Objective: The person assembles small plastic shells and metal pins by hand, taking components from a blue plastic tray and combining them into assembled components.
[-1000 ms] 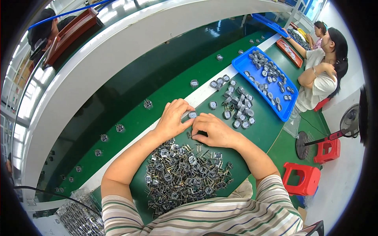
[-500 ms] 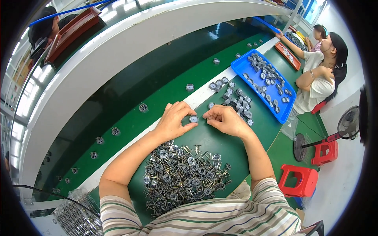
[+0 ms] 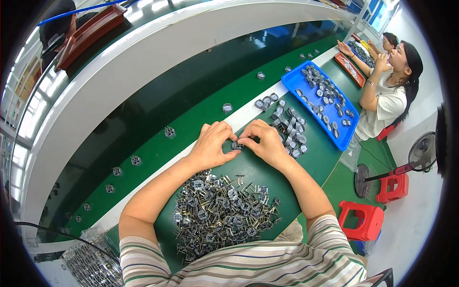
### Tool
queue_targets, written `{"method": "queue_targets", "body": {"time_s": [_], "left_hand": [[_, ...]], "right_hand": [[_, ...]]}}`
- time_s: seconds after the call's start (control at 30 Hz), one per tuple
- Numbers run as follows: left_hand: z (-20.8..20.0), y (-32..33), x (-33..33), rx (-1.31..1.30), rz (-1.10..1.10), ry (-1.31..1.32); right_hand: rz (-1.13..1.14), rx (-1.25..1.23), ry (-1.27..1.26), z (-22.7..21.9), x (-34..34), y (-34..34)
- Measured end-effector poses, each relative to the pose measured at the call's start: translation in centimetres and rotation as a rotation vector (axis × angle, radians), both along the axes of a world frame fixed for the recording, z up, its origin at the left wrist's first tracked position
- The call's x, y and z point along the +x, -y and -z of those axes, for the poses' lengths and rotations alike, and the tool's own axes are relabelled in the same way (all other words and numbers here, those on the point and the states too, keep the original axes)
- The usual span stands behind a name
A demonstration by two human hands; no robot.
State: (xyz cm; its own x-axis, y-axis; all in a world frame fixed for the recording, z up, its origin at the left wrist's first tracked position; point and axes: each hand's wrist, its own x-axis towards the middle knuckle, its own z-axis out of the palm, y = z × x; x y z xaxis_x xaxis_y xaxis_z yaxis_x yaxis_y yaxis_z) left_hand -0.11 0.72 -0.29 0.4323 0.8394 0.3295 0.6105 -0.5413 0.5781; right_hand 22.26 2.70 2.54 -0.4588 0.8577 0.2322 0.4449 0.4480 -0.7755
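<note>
Between my two hands is a small, dark, round plug-like part (image 3: 236, 145), partly covered by fingertips. My left hand (image 3: 213, 146) is closed, pinching it between thumb and fingers from the left. From the right, my right hand (image 3: 264, 143) closes thumb and forefinger on its upper edge; whether a second, smaller piece is in that pinch cannot be made out. Below both hands lies a large heap of dark parts with metal pins (image 3: 224, 215) on the green tabletop (image 3: 287, 191). Just right of my right hand sits a cluster of grey round parts (image 3: 292, 129).
A blue tray (image 3: 345, 138) of grey round parts stands at the right, with a red-brown tray (image 3: 351, 71) beyond. Past the white ledge (image 3: 181, 158), a green belt (image 3: 153, 148) carries spaced parts. Co-workers (image 3: 389, 95) sit at right. Red stools (image 3: 361, 220) and a fan (image 3: 423, 149) stand on the floor.
My right hand has moved left and now meets my left hand at the part, which shows a darker side. Parts on the belt have shifted slightly left. A co-worker's hand has risen.
</note>
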Motion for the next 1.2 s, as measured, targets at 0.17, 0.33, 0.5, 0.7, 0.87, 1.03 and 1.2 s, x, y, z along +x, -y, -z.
{"method": "queue_targets", "body": {"time_s": [0.17, 0.33, 0.5, 0.7, 0.87, 1.03, 1.2], "left_hand": [[0.2, -0.1, -0.1, 0.012, 0.008, 0.01], [0.1, -0.1, -0.1, 0.007, 0.009, 0.018], [0.2, -0.2, -0.1, 0.004, 0.013, 0.015], [0.1, -0.2, -0.1, -0.013, 0.01, 0.005], [0.0, -0.6, -1.0, 0.061, -0.01, 0.08], [-1.3, -2.8, -4.6, 0.164, -0.449, -0.094], [-0.8, -3.3, -5.7, 0.06, -0.572, -0.29]], "right_hand": [[-0.073, 0.326, 0.111, 1.0, -0.4, -0.4], [-0.084, 0.424, 0.157, 0.9, -0.5, -0.2], [-0.086, 0.386, 0.13, 1.6, -0.5, -0.4], [-0.099, 0.415, 0.176, 1.1, -0.4, -0.3], [-0.11, 0.035, 0.066, -0.1, 0.9, 0.1], [-0.648, -0.206, 0.084, -2.3, 1.6, 1.2], [-0.637, -0.284, 0.12, -2.1, 1.0, 1.2]]}}
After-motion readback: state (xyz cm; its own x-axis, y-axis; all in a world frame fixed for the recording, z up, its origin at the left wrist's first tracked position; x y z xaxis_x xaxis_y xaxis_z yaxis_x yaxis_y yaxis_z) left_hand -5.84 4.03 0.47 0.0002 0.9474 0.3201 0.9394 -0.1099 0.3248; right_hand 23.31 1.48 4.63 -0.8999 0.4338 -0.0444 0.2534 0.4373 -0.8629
